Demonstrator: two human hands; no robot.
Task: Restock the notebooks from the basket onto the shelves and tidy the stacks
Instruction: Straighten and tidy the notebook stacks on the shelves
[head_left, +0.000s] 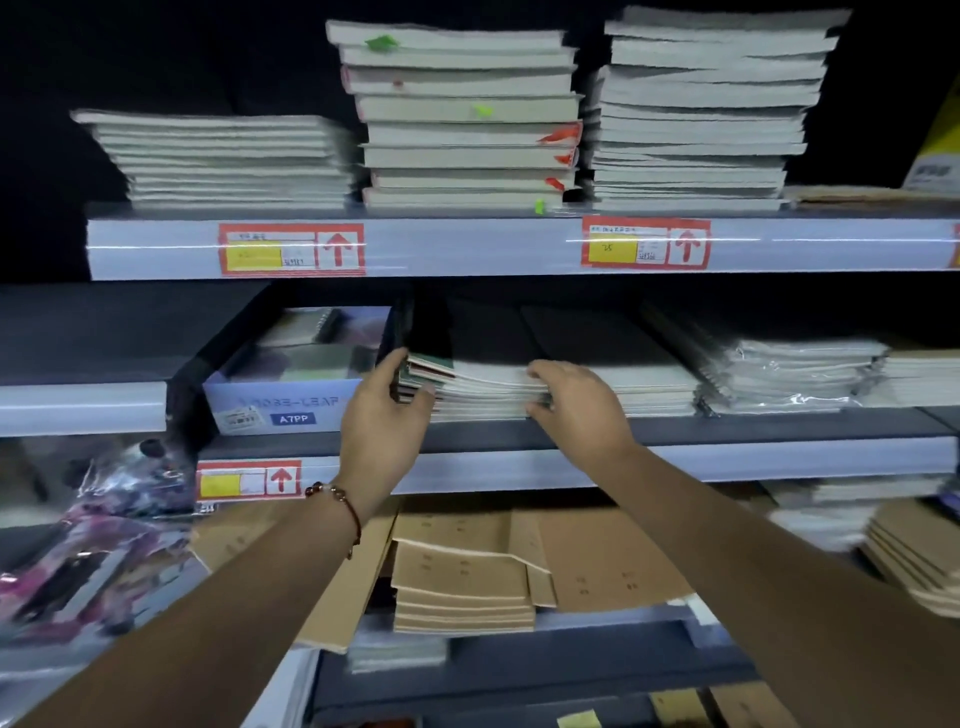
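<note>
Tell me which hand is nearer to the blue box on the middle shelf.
Left. The left hand grips the notebook stack right beside the blue box; the right hand holds that stack's far side.

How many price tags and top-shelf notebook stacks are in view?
Red-framed price tags with arrows: 3, two on the top shelf rail and one on the middle shelf rail
Top-shelf notebook stacks: 3
Total: 6
</note>
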